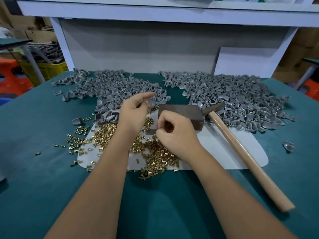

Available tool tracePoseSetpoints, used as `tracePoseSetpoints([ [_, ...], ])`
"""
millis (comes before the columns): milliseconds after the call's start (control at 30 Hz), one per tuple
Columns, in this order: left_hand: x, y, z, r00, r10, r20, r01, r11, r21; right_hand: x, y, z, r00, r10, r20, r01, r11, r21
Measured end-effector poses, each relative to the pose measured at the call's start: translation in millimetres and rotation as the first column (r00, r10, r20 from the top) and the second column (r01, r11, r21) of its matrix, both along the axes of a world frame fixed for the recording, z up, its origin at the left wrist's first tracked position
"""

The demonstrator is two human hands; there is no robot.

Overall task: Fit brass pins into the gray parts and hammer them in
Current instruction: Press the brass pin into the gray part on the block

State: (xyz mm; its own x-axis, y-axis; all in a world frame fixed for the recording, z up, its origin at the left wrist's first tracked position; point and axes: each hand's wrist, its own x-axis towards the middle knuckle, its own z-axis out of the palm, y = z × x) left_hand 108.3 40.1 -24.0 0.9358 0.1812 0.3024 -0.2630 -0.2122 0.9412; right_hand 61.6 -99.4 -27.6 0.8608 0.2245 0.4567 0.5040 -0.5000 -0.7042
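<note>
Brass pins (pixel 107 135) heaped under hands, left fingers (pixel 146 95) apart, right fingers (pixel 164 121) curled, grip unclear

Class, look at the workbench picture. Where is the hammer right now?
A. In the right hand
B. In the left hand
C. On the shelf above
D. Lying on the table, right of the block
D: the hammer lies unheld on the table, its head beside the block, and neither hand touches it.

Whatever the right hand (pixel 174 133) pinched was hidden by its curled fingers. The left hand (pixel 136 114) was motion-blurred at the fingertips — any held part unreadable.
</note>
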Motion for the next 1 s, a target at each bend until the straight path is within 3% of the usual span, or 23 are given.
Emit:
tracePoseSetpoints([
  [133, -1.3, -3.3, 3.7, 1.0, -0.008, -0.027, 0.005, 0.992, -0.128, 5.3, -10.2, 2.9, 0.99, 0.001, -0.141, -0.009, 0.998, -0.057],
  [233, 0.8, -1.1, 1.4, 0.999, 0.008, -0.041, -0.014, 0.988, -0.156, 6.5, -5.6, 2.0, 0.968, 0.07, -0.24, -0.156, 0.92, -0.359],
  [300, 2.2, -0.8, -0.4, 0.999, 0.008, -0.04, -0.015, 0.988, -0.157, 5.8, 3.5, -1.5, 0.972, 0.068, -0.223, -0.17, 0.861, -0.48],
  [533, 1.3, -2.5, -1.9, 1.0, -0.006, -0.019, 0.003, 0.992, -0.129, 1.4, 13.4, -6.1, 0.986, 0.087, -0.144, -0.135, 0.921, -0.365],
  [767, -2.7, -7.9, 0.1, 0.999, -0.03, -0.022, 0.027, 0.993, -0.118, 5.0, 6.5, -5.6, 0.993, -0.005, -0.119, -0.01, 0.992, -0.122],
  [900, -5.9, -16.5, 2.7, 0.999, -0.036, -0.018, 0.035, 0.999, -0.037, 9.7, -0.9, -1.6, 0.988, -0.149, 0.033, 0.149, 0.989, -0.012],
  [1000, -7.6, -25.7, 2.3, 0.999, -0.039, -0.033, 0.04, 0.999, 0.023, 14.0, -12.1, 1.9, 0.955, -0.292, 0.046, 0.285, 0.951, 0.118],
])
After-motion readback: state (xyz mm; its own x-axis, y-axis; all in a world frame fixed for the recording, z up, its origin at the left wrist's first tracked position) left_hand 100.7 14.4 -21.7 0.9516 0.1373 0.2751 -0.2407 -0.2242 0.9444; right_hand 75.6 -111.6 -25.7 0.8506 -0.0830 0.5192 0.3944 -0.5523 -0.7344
